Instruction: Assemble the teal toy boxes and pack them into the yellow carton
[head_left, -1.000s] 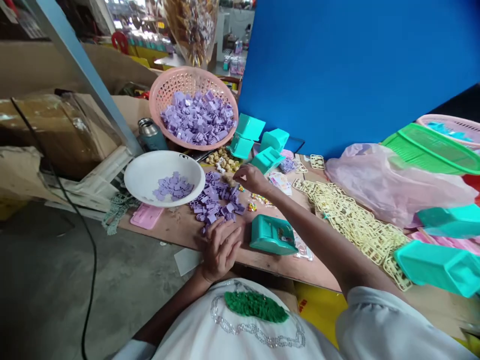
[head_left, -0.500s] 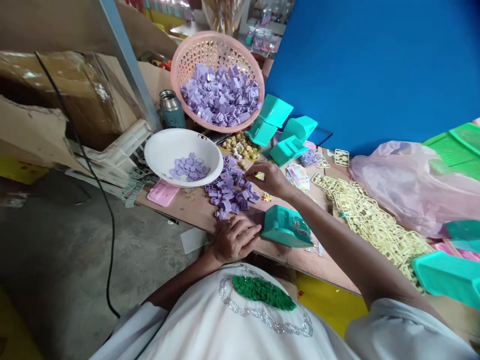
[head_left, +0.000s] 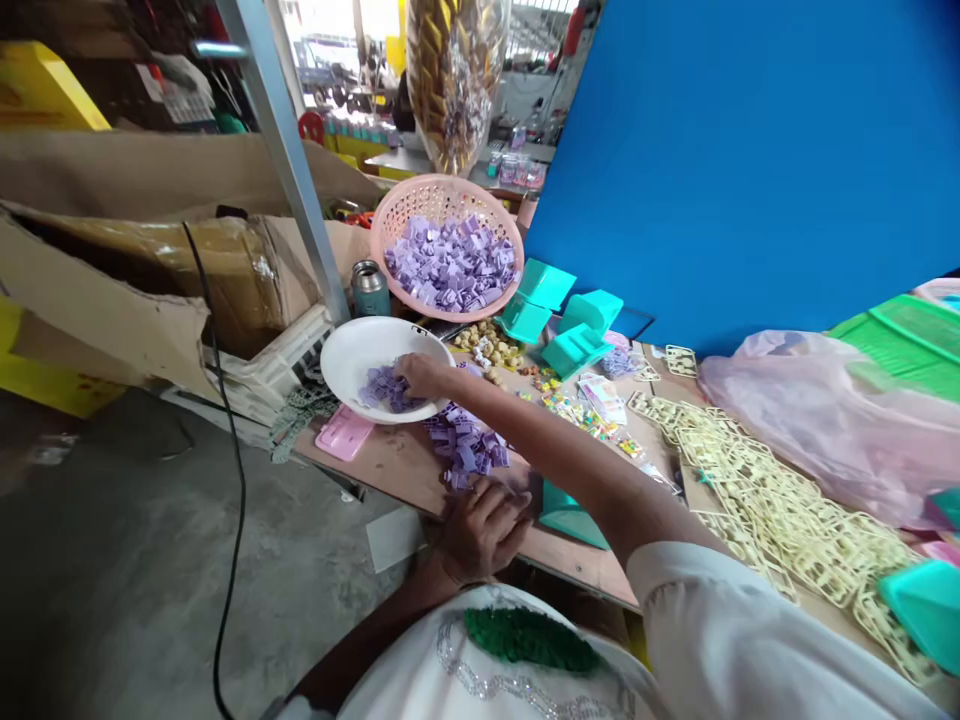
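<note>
Right hand (head_left: 421, 374) over the white bowl (head_left: 352, 352), fingers down among small purple pieces (head_left: 384, 388).

Purple pieces heaped in the bowl's near half, bowl at the left edge of the wooden table (head_left: 390, 465); fingers curled and touching the heap, whether anything is pinched cannot be told. Left hand (head_left: 480, 528) resting knuckles-up at the table's near edge, loosely closed, just beside a teal plastic housing (head_left: 570, 512) and a loose purple pile (head_left: 469, 448) on the board; nothing visibly held. Behind the bowl, a pink basket (head_left: 420, 200) full of more purple parts, a metal flask (head_left: 370, 288) to its left, teal housings (head_left: 570, 315) to its right. Further right, cream plastic frames (head_left: 757, 490) spread across the table, pink plastic bag (head_left: 825, 410) beyond.
</note>
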